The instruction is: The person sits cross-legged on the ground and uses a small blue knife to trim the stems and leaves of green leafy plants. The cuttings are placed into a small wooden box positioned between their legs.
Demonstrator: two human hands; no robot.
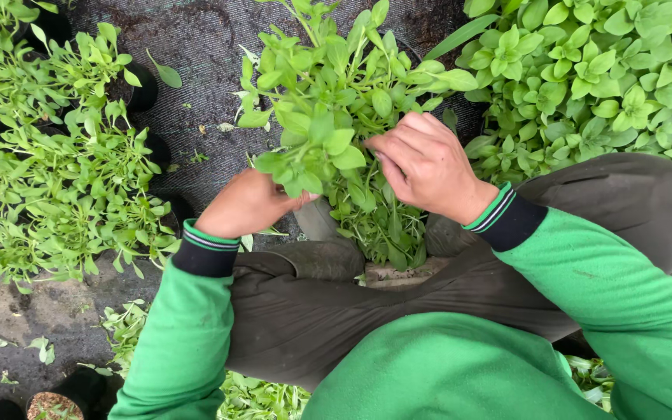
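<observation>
A bushy green plant (328, 101) grows in a pot between my knees. My left hand (244, 204) is closed around stems at the plant's lower left, its fingers hidden under the leaves. At the right side of the plant, my right hand (423, 165) is curled into the foliage, fingertips pinching a stem or leaves. Both arms wear green sleeves with dark striped cuffs. Cut stems and leaves (386, 233) hang down in front of the pot, above my dark trousers (328, 311).
Narrow-leaved plants in black pots (56, 171) fill the left. A dense bed of broad-leaved plants (585, 78) covers the upper right. Black ground cloth (196, 70) lies between them. Loose leaf clippings (126, 327) lie on the ground at lower left, near a small soil-filled pot (54, 404).
</observation>
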